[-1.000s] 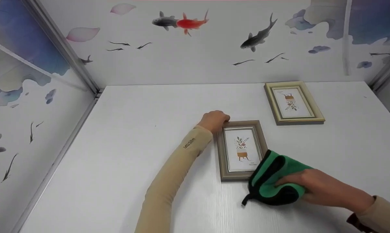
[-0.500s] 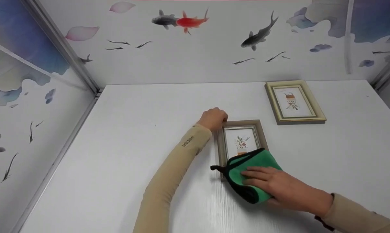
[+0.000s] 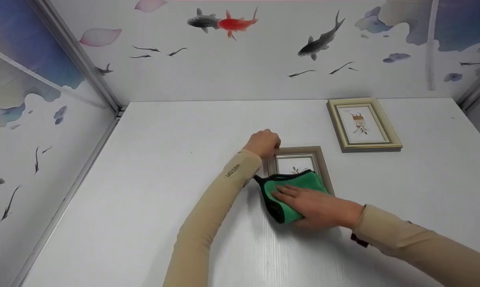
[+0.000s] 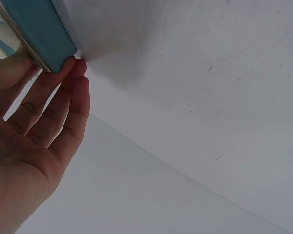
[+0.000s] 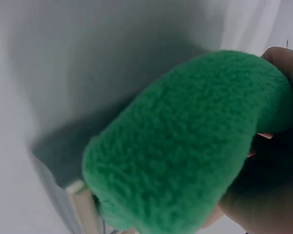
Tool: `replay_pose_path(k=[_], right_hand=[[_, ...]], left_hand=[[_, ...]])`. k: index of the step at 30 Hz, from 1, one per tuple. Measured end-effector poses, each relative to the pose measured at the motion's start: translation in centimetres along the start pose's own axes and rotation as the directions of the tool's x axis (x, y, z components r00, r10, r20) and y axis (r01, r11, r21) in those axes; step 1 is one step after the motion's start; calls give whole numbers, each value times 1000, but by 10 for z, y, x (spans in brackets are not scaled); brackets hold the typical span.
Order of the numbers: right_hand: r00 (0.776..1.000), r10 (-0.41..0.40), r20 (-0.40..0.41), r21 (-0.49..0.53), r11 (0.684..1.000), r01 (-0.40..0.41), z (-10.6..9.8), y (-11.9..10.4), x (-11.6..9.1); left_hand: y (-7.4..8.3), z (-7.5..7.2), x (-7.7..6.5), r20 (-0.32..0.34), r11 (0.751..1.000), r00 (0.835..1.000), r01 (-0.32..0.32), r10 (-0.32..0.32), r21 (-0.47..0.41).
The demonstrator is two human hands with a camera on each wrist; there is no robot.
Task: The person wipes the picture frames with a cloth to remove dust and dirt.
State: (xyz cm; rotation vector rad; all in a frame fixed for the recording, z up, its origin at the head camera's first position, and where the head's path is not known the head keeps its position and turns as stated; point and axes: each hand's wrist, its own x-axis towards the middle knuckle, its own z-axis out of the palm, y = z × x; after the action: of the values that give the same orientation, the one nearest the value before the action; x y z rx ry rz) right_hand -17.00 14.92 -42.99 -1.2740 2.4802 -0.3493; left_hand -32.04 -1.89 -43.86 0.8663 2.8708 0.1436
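Observation:
A taupe picture frame point(image 3: 324, 167) with a plant print lies face up on the white table. My left hand point(image 3: 264, 142) holds its upper left corner. In the left wrist view the thumb is on the face of the frame point(image 4: 36, 31), while fingertips touch its side edge. A folded green cloth point(image 3: 309, 181) with black trim is in my right hand point(image 3: 315, 203), pressed over the frame's lower part. From above, the right fingers lie over the cloth; in the right wrist view the plush cloth point(image 5: 171, 141) bulges from the grip. The lower half of the print is hidden.
A gold picture frame point(image 3: 395, 141) lies at the back right, its plant print upside down. White table point(image 3: 144, 179) surface surrounds both frames. A back wall point(image 3: 240, 71) with painted fish and a left side wall point(image 3: 76, 143) border the table.
My right hand has moved left and up with the cloth, from the frame's lower right corner onto its face. The left hand has kept its place at the corner.

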Motion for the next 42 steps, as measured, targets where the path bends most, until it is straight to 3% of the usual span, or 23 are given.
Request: replay_pose_path(k=[7, 12, 19, 24, 28, 36, 42], right_hand=[[996, 90, 18, -87, 992, -88, -17, 18, 29], [997, 72, -12, -116, 991, -72, -18, 26, 34], [999, -34, 28, -106, 994, 37, -12, 19, 8], [991, -96, 88, -6, 995, 97, -8, 7, -19], [988, -143, 54, -1, 990, 143, -5, 4, -27], [995, -84, -44, -143, 987, 77, -2, 14, -6], [995, -23, -97, -178, 984, 6, -9, 33, 19]], left_hand=[[-1, 1, 2, 17, 1000, 1000, -1, 1, 0], [-3, -1, 3, 13, 1000, 1000, 6, -6, 5], [-4, 0, 1, 3, 1000, 1000, -2, 2, -5], [-4, 1, 0, -13, 1000, 1000, -1, 0, -24], [-3, 0, 0, -11, 999, 1000, -7, 7, -45], [-4, -3, -1, -9, 1000, 1000, -21, 21, -17], [-3, -1, 1, -5, 1000, 1000, -7, 7, -12]])
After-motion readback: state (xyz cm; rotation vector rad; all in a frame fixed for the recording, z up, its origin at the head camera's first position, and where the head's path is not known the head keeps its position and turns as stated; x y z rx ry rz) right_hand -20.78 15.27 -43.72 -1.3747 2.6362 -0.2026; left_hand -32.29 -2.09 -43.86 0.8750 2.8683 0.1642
